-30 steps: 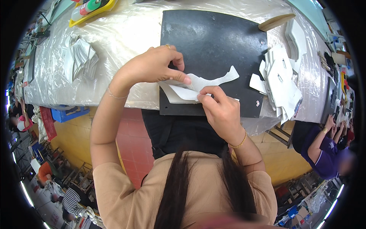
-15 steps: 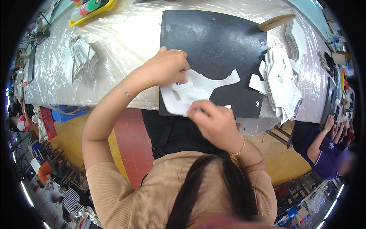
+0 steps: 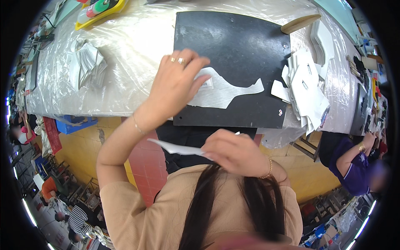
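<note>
A white cut-out piece (image 3: 225,93) with a narrow tail lies flat on the black mat (image 3: 237,46). It carries a small printed label (image 3: 207,83). My left hand (image 3: 177,81) is over the piece's left end and hides part of it. Its thumb and index finger are apart, with nothing visible between them. Below the mat's near edge, in front of my body, my right hand (image 3: 233,152) is closed on a thin white sheet (image 3: 179,149). That sheet points left from my fingers and shows nearly edge-on.
Beside the mat's right edge lies a heap of white cut pieces (image 3: 306,87). A wooden tool (image 3: 301,23) rests at its far right corner. More white pieces (image 3: 88,64) are bunched at the left on the plastic-covered table (image 3: 129,54). A yellow tray (image 3: 114,12) stands far left.
The thin white sheet has come away from the cut-out piece in my right hand, moving toward my body. The piece now lies flat, and my left hand's fingers have parted.
</note>
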Motion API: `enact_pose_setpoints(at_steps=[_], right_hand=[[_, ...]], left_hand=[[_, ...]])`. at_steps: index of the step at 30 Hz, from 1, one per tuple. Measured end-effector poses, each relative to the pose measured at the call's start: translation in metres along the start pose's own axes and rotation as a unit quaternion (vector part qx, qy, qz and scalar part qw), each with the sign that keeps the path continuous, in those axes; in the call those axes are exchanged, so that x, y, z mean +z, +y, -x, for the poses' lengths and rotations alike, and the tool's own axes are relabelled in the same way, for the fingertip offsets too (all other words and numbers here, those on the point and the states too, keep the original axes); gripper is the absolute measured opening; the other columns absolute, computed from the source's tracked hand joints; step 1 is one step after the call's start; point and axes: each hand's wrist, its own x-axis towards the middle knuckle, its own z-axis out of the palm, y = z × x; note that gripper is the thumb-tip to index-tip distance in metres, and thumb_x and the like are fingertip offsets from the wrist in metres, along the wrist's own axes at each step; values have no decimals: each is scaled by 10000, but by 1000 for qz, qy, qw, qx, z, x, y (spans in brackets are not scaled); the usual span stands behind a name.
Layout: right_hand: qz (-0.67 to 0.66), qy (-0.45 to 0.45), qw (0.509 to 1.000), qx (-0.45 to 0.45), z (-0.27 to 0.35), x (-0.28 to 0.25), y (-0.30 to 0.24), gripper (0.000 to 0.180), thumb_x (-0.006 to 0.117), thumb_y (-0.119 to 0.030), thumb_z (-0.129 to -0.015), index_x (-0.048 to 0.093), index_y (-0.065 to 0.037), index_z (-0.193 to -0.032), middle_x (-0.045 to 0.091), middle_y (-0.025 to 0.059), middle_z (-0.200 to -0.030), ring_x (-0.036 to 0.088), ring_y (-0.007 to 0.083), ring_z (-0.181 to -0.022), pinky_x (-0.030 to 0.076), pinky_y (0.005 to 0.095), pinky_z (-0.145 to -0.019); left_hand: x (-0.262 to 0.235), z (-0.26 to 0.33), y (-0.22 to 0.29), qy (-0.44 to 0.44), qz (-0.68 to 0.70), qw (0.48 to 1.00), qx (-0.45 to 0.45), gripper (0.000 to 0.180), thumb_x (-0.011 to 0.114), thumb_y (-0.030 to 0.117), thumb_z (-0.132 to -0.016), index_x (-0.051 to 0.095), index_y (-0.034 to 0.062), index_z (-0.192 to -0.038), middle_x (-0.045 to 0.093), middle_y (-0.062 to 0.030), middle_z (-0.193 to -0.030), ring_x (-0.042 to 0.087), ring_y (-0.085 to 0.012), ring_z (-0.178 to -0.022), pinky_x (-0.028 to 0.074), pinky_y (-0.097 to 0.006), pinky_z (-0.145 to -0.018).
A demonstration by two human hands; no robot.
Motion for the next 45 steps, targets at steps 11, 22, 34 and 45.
enact_pose_setpoints(at_steps=[11, 22, 34, 45], right_hand=[[-277, 253, 907, 189, 24, -45, 30, 194, 685, -66, -911, 541, 14, -1014, 618, 89, -878, 609, 57, -595, 461, 175, -409], [-187, 209, 892, 354, -6, -22, 40, 180, 709, -138, -906, 604, 1, -951, 647, 39, -784, 594, 33, -567, 456, 192, -408], [101, 174, 927, 316, -26, -20, 55, 190, 716, -143, -858, 611, 13, -881, 677, 150, -797, 674, 286, -729, 503, 353, -662], [110, 180, 928, 308, -27, -17, 62, 189, 721, -140, -854, 609, 12, -864, 668, 144, -779, 669, 287, -718, 506, 356, -660]], left_hand=[[40, 85, 24, -67, -23, 997, 10, 527, 744, 198, -776, 603, 47, -1262, 472, -122, -1445, 387, -322, -1391, 223, -569, -1142], [7, 90, 27, 49, 662, 662, -348, 272, 580, 200, -998, 623, -54, -1085, 686, -112, -921, 665, -133, -803, 531, -257, -685], [10, 58, 17, -48, 449, 762, -465, 225, 684, 173, -930, 633, -33, -857, 657, -63, -697, 648, -94, -589, 501, -193, -530], [13, 56, 15, -54, 431, 760, -483, 239, 688, 178, -927, 634, -44, -855, 662, -71, -693, 654, -103, -564, 503, -193, -498]])
